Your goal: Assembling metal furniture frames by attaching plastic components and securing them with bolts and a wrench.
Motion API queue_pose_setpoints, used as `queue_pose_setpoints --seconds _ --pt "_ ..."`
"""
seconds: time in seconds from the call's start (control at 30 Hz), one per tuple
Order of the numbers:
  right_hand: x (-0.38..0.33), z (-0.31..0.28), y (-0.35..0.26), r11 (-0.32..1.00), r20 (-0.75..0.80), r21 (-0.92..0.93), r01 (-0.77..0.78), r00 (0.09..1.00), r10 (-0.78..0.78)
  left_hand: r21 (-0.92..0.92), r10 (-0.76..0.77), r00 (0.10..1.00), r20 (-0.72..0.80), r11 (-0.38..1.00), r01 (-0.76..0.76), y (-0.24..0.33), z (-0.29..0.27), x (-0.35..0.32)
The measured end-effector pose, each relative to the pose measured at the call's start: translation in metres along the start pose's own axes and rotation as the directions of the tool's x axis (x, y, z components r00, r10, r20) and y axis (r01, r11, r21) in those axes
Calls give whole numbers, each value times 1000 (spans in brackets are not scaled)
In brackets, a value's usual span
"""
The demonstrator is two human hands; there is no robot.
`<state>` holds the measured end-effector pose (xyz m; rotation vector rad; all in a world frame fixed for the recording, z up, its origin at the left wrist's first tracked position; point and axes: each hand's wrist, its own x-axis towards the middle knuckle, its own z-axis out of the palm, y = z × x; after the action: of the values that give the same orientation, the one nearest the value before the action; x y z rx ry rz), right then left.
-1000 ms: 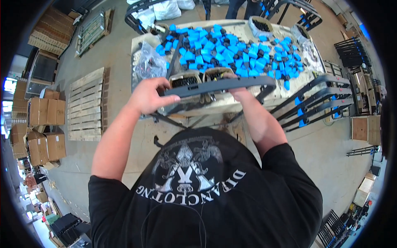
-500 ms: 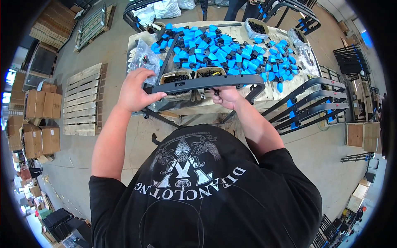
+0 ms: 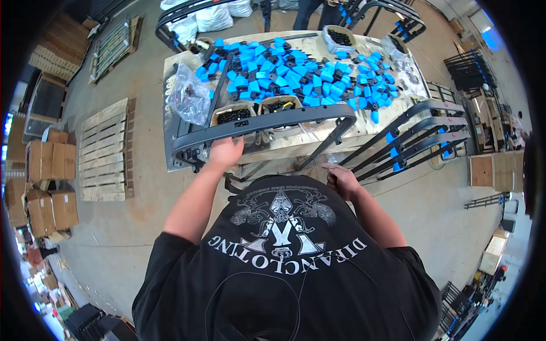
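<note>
Along the near edge of the worktop (image 3: 364, 129), a black tubular frame (image 3: 267, 121) stood on the person's side of the blue-and-black caps (image 3: 290, 73). Step in hand, as judged: steadying the frame; next move seemed to call for keeping it level. Left hand (image 3: 227, 151) reached up beneath it, fingertips hidden; grip closure could not be told. Right hand (image 3: 344, 182) hung lower, clear of the frame, forefinger extended, other fingers curled; contents unclear.

I'm seeing a charcoal-black frame (image 3: 273, 119), bright blue-and-black pieces (image 3: 292, 79) showing against a pale surface (image 3: 389, 111), and a black shirt (image 3: 284, 284) carrying white print (image 3: 282, 236).
</note>
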<state>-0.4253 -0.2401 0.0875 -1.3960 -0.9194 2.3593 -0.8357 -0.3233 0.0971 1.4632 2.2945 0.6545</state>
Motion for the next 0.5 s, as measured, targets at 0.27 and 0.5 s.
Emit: queue_pose_setpoints --seconds 0.27,0.5 --pt "-54 -55 40 903 -273 -429 26 949 -157 175 -157 867 473 981 82 -15 52 107" --pt "-96 -83 112 992 -571 -25 -128 816 91 318 -31 947 319 945 -77 -53 81 112"
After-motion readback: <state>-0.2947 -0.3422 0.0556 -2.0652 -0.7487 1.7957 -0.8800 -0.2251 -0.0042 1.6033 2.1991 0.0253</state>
